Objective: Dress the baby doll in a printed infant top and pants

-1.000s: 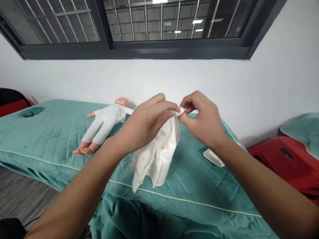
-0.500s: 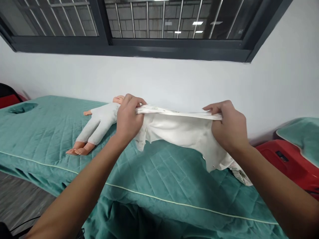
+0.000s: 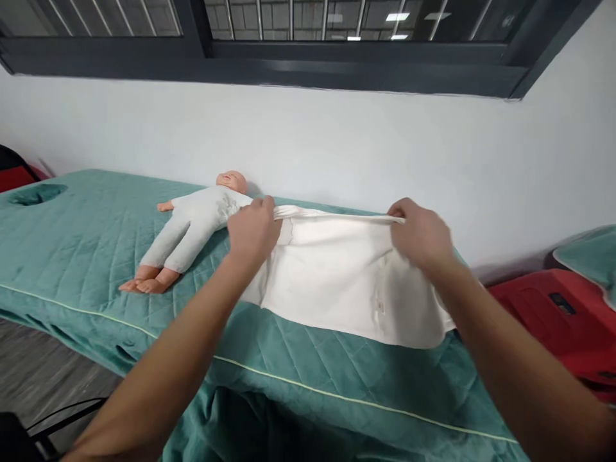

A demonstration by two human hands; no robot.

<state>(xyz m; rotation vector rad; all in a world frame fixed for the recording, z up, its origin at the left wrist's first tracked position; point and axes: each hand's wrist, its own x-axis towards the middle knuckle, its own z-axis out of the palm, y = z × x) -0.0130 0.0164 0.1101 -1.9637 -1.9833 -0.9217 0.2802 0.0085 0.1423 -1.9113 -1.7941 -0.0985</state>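
Note:
A white baby garment (image 3: 332,276) is stretched sideways over the bed, its top edge pulled nearly straight and its body lying down over the quilted cover. My left hand (image 3: 255,234) grips the top edge near its left end, fingers closed. At the other end of that edge, my right hand (image 3: 423,237) pinches the fabric. Small details like snaps show on the cloth near the right side, though blurred. Left of my left hand, a baby doll (image 3: 199,215) in a white suit lies on its back, head toward the wall; part of its arm is hidden behind my hand.
The green quilted bed cover (image 3: 308,366) runs along a white wall below a barred window (image 3: 298,61). A red case (image 3: 543,314) stands at the right, partly under green cloth (image 3: 591,260). A hole (image 3: 38,194) opens in the bed's far left.
The garment has been lowered and spread out, its lower part now flatter against the bed. My hands have come slightly closer together, still gripping it. The camera view has tilted down.

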